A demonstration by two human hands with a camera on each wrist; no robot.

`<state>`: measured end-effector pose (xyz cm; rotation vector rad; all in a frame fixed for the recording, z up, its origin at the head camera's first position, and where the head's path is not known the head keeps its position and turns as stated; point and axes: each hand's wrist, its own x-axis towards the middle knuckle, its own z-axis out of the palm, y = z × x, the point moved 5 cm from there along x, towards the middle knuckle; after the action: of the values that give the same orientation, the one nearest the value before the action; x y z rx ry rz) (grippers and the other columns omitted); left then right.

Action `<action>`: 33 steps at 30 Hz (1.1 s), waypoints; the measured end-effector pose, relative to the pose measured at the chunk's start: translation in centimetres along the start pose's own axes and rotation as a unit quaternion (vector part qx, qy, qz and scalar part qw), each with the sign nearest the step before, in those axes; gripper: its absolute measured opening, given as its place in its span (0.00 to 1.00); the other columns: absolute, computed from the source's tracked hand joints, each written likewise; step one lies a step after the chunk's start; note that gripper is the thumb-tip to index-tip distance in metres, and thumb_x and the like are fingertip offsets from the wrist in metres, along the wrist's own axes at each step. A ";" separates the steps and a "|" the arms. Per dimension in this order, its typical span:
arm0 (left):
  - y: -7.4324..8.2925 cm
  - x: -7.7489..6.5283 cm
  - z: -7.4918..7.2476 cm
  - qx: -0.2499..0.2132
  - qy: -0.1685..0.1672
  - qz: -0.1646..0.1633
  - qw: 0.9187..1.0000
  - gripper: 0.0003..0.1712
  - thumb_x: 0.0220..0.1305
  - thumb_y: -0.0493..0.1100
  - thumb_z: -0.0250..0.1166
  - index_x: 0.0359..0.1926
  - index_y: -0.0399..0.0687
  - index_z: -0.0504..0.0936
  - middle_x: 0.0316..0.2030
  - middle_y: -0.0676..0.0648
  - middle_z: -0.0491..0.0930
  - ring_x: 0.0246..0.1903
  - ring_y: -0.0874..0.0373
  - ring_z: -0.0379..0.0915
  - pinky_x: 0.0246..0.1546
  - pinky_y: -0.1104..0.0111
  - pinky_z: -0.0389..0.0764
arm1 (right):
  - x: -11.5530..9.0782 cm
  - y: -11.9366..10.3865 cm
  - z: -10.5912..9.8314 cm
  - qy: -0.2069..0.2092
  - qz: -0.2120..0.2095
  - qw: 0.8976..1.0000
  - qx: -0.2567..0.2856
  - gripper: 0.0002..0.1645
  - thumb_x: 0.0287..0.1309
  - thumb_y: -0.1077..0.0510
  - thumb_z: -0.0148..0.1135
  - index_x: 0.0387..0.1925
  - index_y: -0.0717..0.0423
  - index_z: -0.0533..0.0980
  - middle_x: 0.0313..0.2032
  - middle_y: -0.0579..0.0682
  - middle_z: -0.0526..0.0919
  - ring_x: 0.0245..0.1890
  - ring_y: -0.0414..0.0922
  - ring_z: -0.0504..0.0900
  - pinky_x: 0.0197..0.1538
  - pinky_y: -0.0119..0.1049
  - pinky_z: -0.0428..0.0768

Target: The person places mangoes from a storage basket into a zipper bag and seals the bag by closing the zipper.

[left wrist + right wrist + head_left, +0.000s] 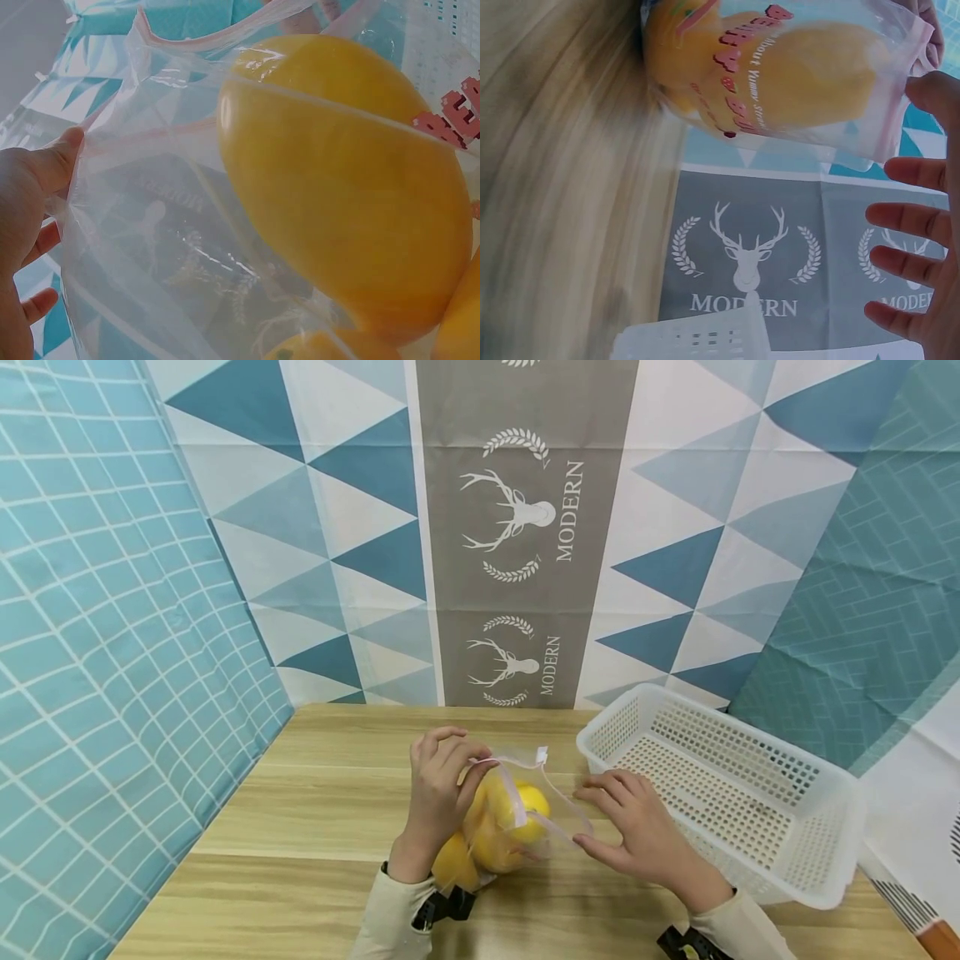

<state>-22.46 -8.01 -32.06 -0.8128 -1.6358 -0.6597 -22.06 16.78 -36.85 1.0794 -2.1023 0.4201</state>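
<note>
A clear zip bag [514, 795] with a pink zip edge and a white slider stands on the table, its mouth open. Several yellow oval fruits [528, 814] fill its lower part; one large fruit [345, 180] shows through the film in the left wrist view. With thumb and fingers my left hand [444, 781] pinches the left end of the bag's mouth. At the opposite end, my right hand [637, 827] has its fingers spread, the thumb right at the zip edge. Red lettering on the bag [832, 139] faces the right wrist camera.
A white perforated plastic basket [847, 827] stands on the right of the wooden table [322, 827], close beside the right hand. Behind the table hangs a patterned cloth [517, 593] with deer heads and triangles. Blue tiled cloth [97, 652] covers the left side.
</note>
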 end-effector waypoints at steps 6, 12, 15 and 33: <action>-0.1 0.0 -0.1 -0.002 0.000 -0.001 1.000 0.16 0.72 0.50 0.59 0.32 0.44 0.80 0.29 0.49 0.82 0.42 0.43 0.75 0.45 0.47 0.65 | -0.6 -0.4 0.3 -0.001 -0.008 1.000 0.010 0.30 0.70 0.33 0.50 0.48 0.52 0.81 0.49 0.50 0.81 0.48 0.50 0.76 0.48 0.51 0.70; -0.1 0.0 -0.1 -0.001 -0.002 -0.003 1.000 0.16 0.71 0.50 0.60 0.32 0.44 0.80 0.29 0.49 0.82 0.42 0.43 0.75 0.45 0.48 0.65 | -1.0 -0.6 0.9 0.004 -0.015 1.000 0.013 0.31 0.70 0.34 0.50 0.45 0.56 0.81 0.48 0.52 0.80 0.48 0.51 0.76 0.48 0.50 0.70; -0.1 0.0 -0.1 -0.001 -0.002 -0.002 1.000 0.16 0.71 0.50 0.60 0.32 0.44 0.80 0.29 0.49 0.82 0.43 0.43 0.75 0.45 0.47 0.65 | -1.0 -0.7 1.1 0.004 -0.014 1.000 0.013 0.30 0.70 0.35 0.49 0.44 0.56 0.81 0.48 0.52 0.80 0.47 0.51 0.76 0.49 0.50 0.70; -0.1 0.0 -0.2 -0.004 -0.001 0.000 1.000 0.15 0.71 0.49 0.60 0.32 0.44 0.81 0.30 0.49 0.82 0.43 0.44 0.75 0.45 0.47 0.65 | -0.2 -1.4 1.6 0.008 -0.021 1.000 -0.007 0.20 0.75 0.47 0.41 0.32 0.49 0.74 0.46 0.51 0.81 0.46 0.50 0.76 0.47 0.50 0.71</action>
<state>-22.41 -8.21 -31.98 -0.8182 -1.6356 -0.6665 -21.57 15.16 -38.11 1.1066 -2.0619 0.3906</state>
